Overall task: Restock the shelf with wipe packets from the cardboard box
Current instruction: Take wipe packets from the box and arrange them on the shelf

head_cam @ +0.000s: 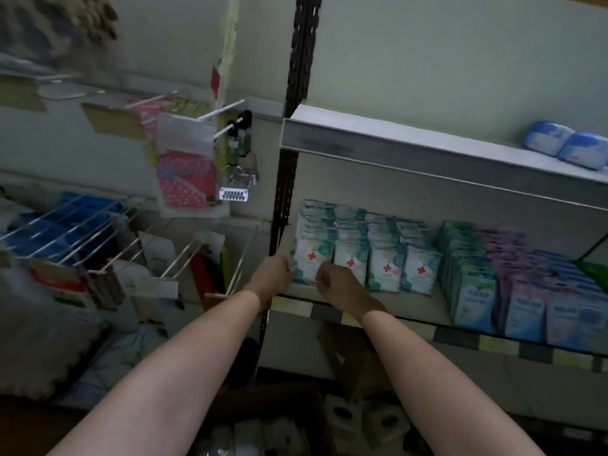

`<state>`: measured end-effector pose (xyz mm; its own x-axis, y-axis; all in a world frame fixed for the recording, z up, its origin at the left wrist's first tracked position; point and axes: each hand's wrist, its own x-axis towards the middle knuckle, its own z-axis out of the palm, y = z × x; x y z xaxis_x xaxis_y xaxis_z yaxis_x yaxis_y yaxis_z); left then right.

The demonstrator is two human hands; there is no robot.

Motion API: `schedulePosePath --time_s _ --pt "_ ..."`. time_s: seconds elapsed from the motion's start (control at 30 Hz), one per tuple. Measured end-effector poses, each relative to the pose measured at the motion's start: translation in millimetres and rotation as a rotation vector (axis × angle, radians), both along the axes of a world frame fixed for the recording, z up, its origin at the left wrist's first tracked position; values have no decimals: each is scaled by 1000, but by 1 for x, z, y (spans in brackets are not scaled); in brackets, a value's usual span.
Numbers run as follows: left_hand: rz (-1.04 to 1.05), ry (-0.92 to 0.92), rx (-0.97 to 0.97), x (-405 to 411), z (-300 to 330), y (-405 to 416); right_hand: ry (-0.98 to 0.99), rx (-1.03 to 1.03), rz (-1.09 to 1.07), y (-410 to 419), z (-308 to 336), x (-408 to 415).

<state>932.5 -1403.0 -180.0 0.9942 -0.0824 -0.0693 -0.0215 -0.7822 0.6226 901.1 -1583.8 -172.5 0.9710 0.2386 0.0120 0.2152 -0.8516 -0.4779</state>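
Observation:
Rows of white-and-teal wipe packets (pixel 386 258) with red crosses stand on the shelf (pixel 408 299), several rows deep. Both my hands are at the leftmost front packet (pixel 311 261). My left hand (pixel 274 274) grips its left edge and my right hand (pixel 335 286) pinches its lower right side. The cardboard box (pixel 279 409) lies dark at the bottom, between my forearms, with pale packets (pixel 371 419) visible inside and beside it.
Teal, purple and blue packs (pixel 513 291) fill the shelf's right part. Two blue packs (pixel 566 144) lie on the upper shelf (pixel 394 139). A dark slotted upright (pixel 289 153) borders the shelf. Peg hooks with hanging goods (pixel 184 166) project at the left.

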Motion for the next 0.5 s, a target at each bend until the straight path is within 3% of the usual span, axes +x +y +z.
schedulePosePath --time_s 0.17,0.23,0.4,0.5 --pt "-21 -85 4 -27 2 22 29 8 95 34 -10 -21" --pt "-54 -41 38 -37 -5 36 36 -13 136 46 -23 -29" --pt "-180 -143 140 -72 -26 47 -58 -108 58 67 -58 -43" --pt "-298 -302 390 -89 -33 41 -163 -157 78 78 -71 -51"
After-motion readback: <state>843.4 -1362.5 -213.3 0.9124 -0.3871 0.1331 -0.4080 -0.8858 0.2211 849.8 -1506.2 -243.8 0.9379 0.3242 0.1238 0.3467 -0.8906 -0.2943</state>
